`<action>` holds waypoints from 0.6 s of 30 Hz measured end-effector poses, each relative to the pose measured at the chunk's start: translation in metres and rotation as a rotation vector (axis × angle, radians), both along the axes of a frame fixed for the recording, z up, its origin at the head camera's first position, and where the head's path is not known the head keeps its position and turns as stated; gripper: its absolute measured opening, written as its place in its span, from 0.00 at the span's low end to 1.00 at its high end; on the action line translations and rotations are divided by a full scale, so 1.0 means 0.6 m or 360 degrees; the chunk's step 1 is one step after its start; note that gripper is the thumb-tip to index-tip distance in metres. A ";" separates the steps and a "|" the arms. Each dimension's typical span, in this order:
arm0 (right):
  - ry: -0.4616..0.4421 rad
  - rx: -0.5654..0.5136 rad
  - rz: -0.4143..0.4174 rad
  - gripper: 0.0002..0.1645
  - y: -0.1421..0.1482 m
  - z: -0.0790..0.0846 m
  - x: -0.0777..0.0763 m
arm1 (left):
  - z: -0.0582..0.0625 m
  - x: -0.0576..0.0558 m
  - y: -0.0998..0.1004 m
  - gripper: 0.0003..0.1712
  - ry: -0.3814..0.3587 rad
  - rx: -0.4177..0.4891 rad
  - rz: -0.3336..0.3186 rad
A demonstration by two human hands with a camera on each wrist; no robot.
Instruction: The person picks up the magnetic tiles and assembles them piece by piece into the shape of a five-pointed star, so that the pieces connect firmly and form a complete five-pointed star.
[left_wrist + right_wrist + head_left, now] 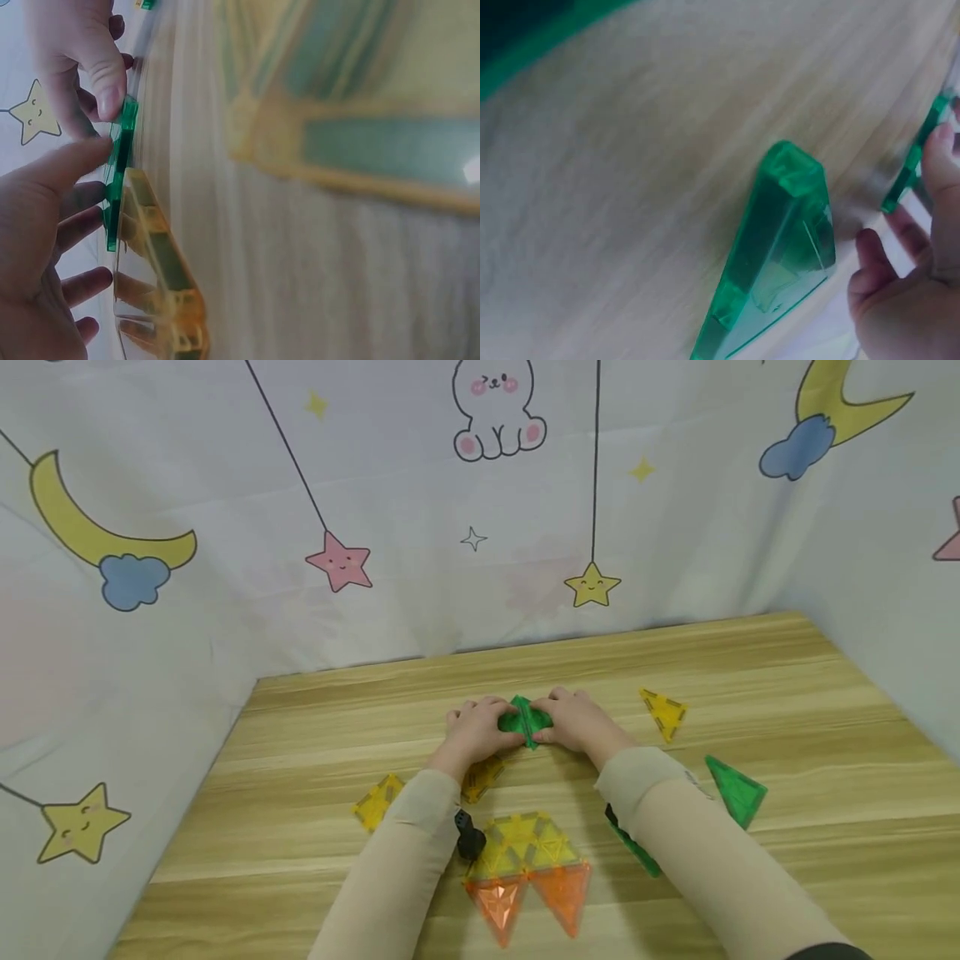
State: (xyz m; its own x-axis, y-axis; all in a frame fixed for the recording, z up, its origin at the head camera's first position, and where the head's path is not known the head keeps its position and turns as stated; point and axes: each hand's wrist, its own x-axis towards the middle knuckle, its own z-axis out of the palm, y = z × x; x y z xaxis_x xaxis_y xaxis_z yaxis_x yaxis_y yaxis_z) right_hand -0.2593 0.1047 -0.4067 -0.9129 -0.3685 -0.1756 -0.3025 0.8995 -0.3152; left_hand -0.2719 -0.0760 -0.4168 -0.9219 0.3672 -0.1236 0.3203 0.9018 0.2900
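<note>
Near the middle of the table, two green triangular magnetic tiles (pixel 525 723) lie edge to edge, a dark seam running between them. My left hand (pixel 477 731) pinches the left side of this green pair between thumb and fingers. From the other side, my right hand (pixel 579 722) holds the right one the same way. In the left wrist view the green pieces (pixel 123 157) are seen edge-on, low against the tabletop, with both thumbs on them. A yellow tile (pixel 482 778) lies just below my left hand, partly hidden by it.
Nearer me sits a joined shape of yellow tiles (pixel 525 843) with two orange triangles (pixel 498 906) along its lower edge. Another yellow tile (pixel 377 802) lies left. To the right are a yellow triangle (pixel 664 713) and a green triangle (pixel 737 791); another green tile (pixel 643 853) shows under my right forearm.
</note>
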 end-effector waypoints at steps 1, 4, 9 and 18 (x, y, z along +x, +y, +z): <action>0.0000 -0.0003 0.0009 0.39 0.000 0.000 -0.001 | 0.001 0.001 0.000 0.34 0.0004 -0.0013 -0.0001; 0.0000 -0.0012 0.0038 0.41 0.002 0.000 -0.002 | 0.002 0.003 0.001 0.39 0.0029 -0.0052 -0.0009; 0.0023 0.0005 0.0080 0.44 0.005 -0.002 -0.006 | 0.005 0.006 0.006 0.39 0.0050 -0.0078 0.0010; -0.0041 -0.0083 0.0128 0.42 0.037 0.002 -0.009 | 0.008 0.006 0.004 0.37 0.0079 -0.0131 0.0039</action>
